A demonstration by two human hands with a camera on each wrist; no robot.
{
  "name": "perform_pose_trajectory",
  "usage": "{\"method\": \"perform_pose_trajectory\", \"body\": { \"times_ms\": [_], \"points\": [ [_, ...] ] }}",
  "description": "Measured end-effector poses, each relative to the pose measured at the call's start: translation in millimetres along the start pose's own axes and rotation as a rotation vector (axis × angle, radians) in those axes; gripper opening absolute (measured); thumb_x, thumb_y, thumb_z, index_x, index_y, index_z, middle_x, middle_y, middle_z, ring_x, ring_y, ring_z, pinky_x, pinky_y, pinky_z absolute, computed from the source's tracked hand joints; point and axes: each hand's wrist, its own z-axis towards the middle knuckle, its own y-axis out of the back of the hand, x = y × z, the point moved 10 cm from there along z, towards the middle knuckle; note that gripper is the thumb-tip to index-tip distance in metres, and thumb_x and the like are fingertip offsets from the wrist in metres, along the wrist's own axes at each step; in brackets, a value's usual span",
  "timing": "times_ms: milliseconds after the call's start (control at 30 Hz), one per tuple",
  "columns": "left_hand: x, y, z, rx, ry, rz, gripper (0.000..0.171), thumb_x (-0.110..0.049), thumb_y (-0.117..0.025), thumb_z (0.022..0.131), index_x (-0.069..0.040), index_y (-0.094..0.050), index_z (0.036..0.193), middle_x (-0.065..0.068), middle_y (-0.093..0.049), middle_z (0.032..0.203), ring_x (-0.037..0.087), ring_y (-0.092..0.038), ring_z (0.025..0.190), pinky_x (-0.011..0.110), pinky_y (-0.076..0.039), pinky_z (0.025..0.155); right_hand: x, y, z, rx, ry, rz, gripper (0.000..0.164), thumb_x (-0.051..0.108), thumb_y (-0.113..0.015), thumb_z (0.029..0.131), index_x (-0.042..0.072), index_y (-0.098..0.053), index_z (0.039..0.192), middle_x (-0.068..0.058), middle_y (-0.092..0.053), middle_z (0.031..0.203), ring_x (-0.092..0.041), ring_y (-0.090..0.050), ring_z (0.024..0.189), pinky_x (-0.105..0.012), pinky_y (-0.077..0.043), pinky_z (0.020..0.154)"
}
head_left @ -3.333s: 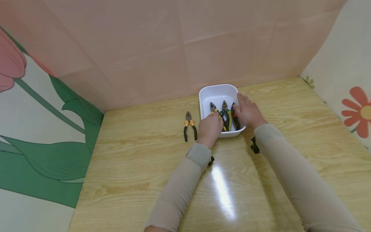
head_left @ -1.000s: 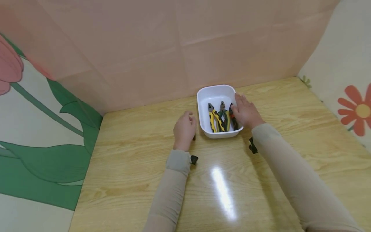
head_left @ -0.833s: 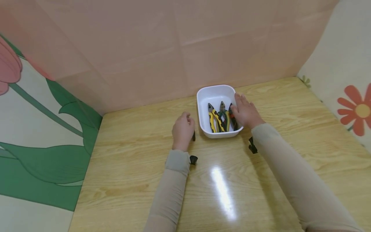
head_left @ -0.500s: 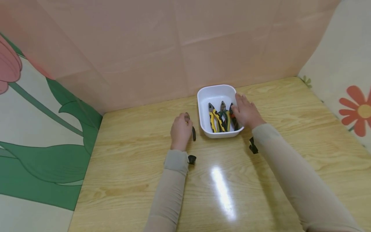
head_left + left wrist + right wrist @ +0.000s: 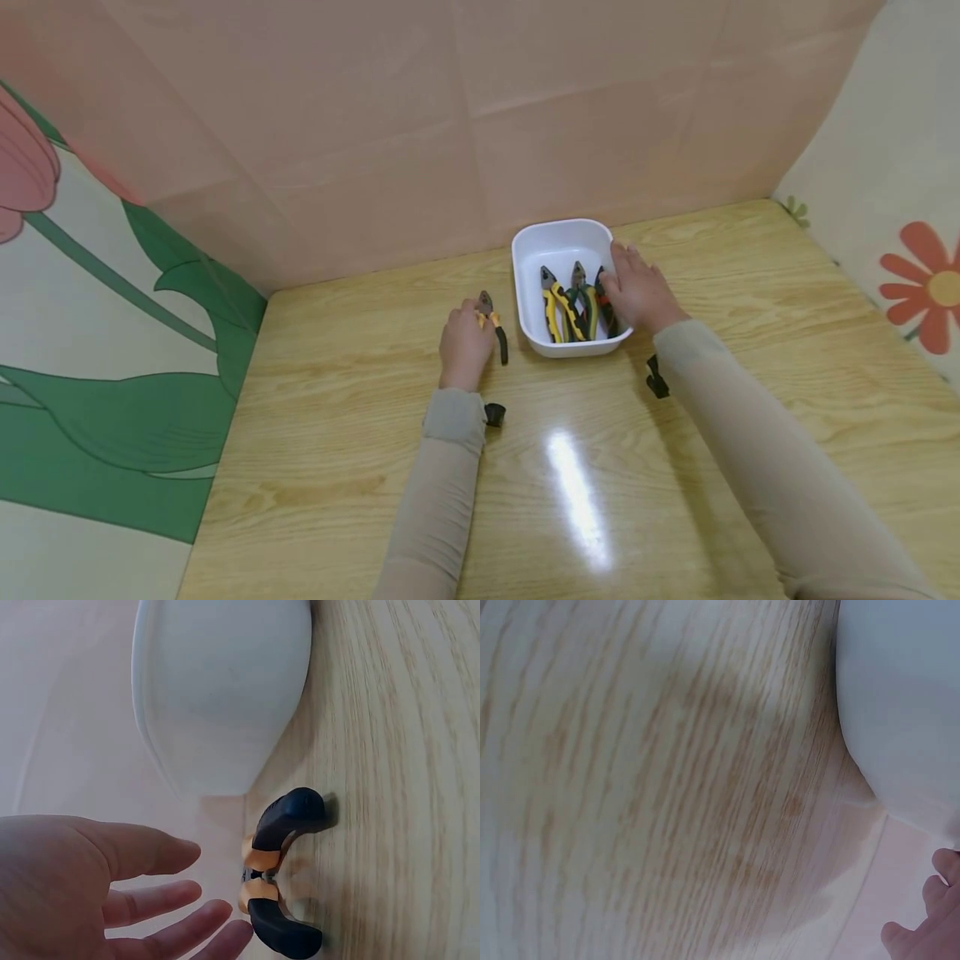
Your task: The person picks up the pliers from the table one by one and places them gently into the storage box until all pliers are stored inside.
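A pair of pliers with black and orange handles (image 5: 501, 340) lies on the table left of the white plastic tray (image 5: 540, 352). My left hand (image 5: 463, 346) is over its left side, hiding part of one handle. In the left wrist view the fingers (image 5: 161, 911) are spread and nearly straight beside the pliers (image 5: 262, 859), with nothing between them and the thumb. My right hand (image 5: 641, 292) holds the tray's right rim, thumb inside and fingers outside. In the tray lie yellow-and-black pliers (image 5: 551, 319), green-and-yellow pliers (image 5: 592, 312) and red-and-black pliers (image 5: 607, 312), the last partly covered by my right hand.
The wooden table (image 5: 330, 433) meets a pink cloth backdrop (image 5: 360, 167) just behind the tray. Flower-painted panels stand along the left and right table edges. Small black wrist-camera pieces (image 5: 657, 377) stick out at the cuffs.
My left hand has left the yellow-and-black pliers in the tray and moved left to the pliers on the table. Lately it shifts slightly left, uncovering them. My right hand stays at the rim.
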Motion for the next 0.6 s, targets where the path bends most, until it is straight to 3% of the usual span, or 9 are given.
{"method": "perform_pose_trajectory", "body": {
  "times_ms": [167, 600],
  "points": [
    [5.2, -3.8, 1.3, 0.016, 0.023, 0.004, 0.043, -0.024, -0.062, 0.100, -0.009, -0.057, 0.140, 0.017, -0.063, 0.121, 0.027, -0.062, 0.090, 0.041, -0.053, 0.073, 0, 0, -1, -0.001, -0.005, 0.008, 0.070, 0.044, -0.023, 0.110, 0.005, 0.006, 0.161, -0.025, 0.000, 0.166, -0.040, 0.005, 0.154, -0.062, 0.002, 0.120],
    [17.1, -11.2, 3.1, 0.055, 0.068, 0.007, 0.044, -0.027, -0.062, 0.101, -0.004, -0.056, 0.138, 0.018, -0.062, 0.120, 0.032, -0.063, 0.101, 0.045, -0.054, 0.085, 0, 0, -1, 0.006, -0.013, 0.015, 0.070, 0.043, -0.023, 0.110, 0.006, 0.007, 0.161, -0.025, 0.000, 0.166, -0.040, 0.006, 0.154, -0.062, 0.002, 0.121]
  ]
}}
